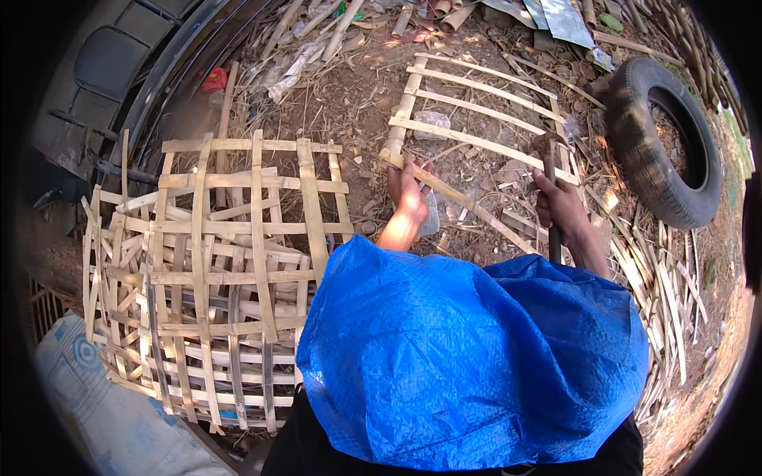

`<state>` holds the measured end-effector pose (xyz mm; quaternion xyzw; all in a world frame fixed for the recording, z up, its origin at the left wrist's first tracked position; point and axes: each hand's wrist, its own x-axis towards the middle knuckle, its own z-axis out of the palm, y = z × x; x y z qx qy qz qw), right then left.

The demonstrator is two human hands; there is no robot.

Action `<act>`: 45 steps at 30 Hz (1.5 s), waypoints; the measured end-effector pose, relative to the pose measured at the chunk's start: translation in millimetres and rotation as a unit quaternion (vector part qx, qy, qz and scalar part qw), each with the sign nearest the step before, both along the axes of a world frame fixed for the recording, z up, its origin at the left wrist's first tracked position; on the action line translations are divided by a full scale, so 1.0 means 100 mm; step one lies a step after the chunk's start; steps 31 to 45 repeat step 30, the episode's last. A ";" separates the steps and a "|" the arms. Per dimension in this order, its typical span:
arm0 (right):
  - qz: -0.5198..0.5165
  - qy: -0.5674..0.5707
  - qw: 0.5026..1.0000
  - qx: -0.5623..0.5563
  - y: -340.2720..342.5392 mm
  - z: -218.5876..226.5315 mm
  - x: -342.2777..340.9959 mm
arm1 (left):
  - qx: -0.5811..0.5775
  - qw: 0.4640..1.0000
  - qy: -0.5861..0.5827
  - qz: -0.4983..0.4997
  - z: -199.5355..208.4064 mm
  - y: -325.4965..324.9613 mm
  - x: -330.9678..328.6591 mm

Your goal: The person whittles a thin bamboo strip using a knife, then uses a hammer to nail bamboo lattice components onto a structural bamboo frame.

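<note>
My left hand (409, 194) grips the left end of a loose bamboo slat (468, 202), which slants down to the right. My right hand (563, 210) is closed around the handle of a hammer (548, 155), its head pointing away from me. Just beyond both hands, a ladder-like frame of bamboo slats (476, 111) lies on the ground, several cross slats spanning two side slats. The loose slat's left end is at the near end of the frame's left side slat; whether they touch I cannot tell. A blue plastic sheet (468, 357) covers my lap and hides the slat's near end.
Stacked bamboo lattices (202, 274) stand at my left. A tyre (667, 143) lies at the right, above a heap of thin split slats (663, 293). Far left is a dark metal chair (107, 63); a patterned light cloth (103, 389) lies lower left. Scraps litter the dirt ground.
</note>
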<state>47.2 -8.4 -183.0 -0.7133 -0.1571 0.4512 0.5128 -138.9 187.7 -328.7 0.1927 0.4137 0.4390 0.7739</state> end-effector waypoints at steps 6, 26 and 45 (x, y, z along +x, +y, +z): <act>0.124 -0.443 0.878 -0.136 0.64 -0.89 0.77 | 0.040 0.998 0.041 -0.020 0.12 0.10 -0.21; 0.064 -0.381 0.922 -0.025 0.72 0.04 -0.24 | 0.263 0.935 0.101 -0.216 1.87 1.80 -0.52; -0.002 -0.423 0.905 -0.039 0.44 0.14 -0.47 | 0.293 0.922 0.044 -0.250 1.78 1.79 -0.56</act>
